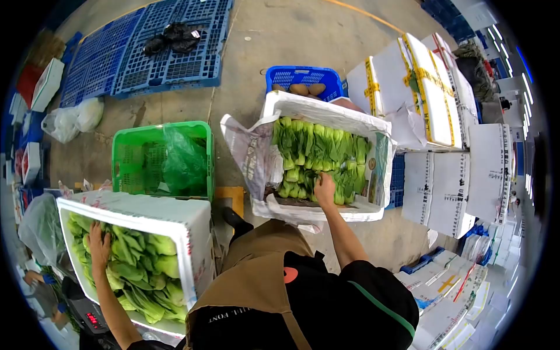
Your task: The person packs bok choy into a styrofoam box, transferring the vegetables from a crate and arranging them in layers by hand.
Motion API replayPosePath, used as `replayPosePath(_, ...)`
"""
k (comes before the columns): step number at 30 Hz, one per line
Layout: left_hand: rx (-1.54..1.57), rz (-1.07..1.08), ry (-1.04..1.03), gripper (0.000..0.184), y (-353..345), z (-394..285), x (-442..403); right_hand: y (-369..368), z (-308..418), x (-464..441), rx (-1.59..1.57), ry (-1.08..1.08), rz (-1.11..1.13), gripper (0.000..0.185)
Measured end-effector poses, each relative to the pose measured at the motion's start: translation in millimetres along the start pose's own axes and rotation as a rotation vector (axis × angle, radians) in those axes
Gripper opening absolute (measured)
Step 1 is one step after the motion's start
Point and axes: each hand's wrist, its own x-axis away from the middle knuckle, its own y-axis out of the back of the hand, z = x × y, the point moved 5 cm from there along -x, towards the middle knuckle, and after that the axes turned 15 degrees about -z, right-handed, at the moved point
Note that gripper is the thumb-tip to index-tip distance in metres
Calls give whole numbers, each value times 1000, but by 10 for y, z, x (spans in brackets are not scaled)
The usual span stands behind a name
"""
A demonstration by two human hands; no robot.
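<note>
Head camera view: two hands work among leafy greens at floor level, as I look on from my remote station. The left hand (99,248), fingers extended and nothing clasped, rests on loose pale-green leafy heads (131,251) heaped in a tilted, thick-walled white foam box (201,233). The right hand (324,189), fingers bent, touches the greens laid in neat rows (318,140) inside a second white foam box (332,109); whether it grips a head, I cannot tell.

I judge the handling to be partway along: the right-hand box shows ordered rows, with some bare margin at its sides, while plenty lies loose on the left.

The stems look smooth and pale, the leaves broad, soft and darker. A crumpled, printed sheet (248,149) drapes over the second box's edge. Beyond the heaped box stands a bright-green slatted plastic crate (121,169) with a filmy green bag (184,157) inside; behind the rows sits a blue perforated plastic basket (274,79) holding rounded brown items (298,89).
</note>
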Motion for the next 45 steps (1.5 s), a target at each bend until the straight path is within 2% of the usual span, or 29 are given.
replayPosePath(3,16,17,71,53,58,-15,-41,-245,-405,-15,6,-271,290,25)
replayPosePath(7,125,-123,211,56,172,-288,82,-1135,-667,-48,-7,-423,410,33)
replayPosePath(8,126,-146,284,58,211,-409,153,-1298,-693,-155,24,-389,270,41)
replayPosePath(11,90,-196,322,57,287,-469,468,-1652,-624,-733,267,-114,21,48)
replayPosePath(12,53,-225,317,57,320,-541,578,-1802,-649,-927,227,-223,92,50)
replayPosePath(15,-64,-276,350,55,453,-835,921,-1957,-399,-1293,337,-21,33,56)
replayPosePath(17,-24,-344,385,54,472,-1116,1102,-1978,-363,-1354,489,-213,386,59)
replayPosePath(18,162,-426,502,53,368,-1053,1283,-2073,-366,-1264,608,-238,242,64)
replayPosePath(19,28,-407,501,53,522,-1466,1239,-2225,-455,-1217,669,-327,493,66)
replayPosePath(20,-69,-434,545,54,603,-1649,1364,-2580,-637,-1076,757,-109,320,56)
replayPosePath(23,-40,-514,583,49,777,-2092,1374,-3864,-2014,-911,731,334,515,59)
replayPosePath(25,-12,-539,572,49,889,-2335,1389,-3063,-1306,-993,609,259,421,58)
replayPosePath(28,16,-536,604,46,859,-2519,1559,-2560,-730,-941,395,266,369,56)
replayPosePath(34,56,-573,675,42,664,-2519,1793,-2165,-245,-876,148,339,373,52)
replayPosePath(45,83,-620,652,38,771,-2094,1646,-1633,395,-998,-112,317,322,44)
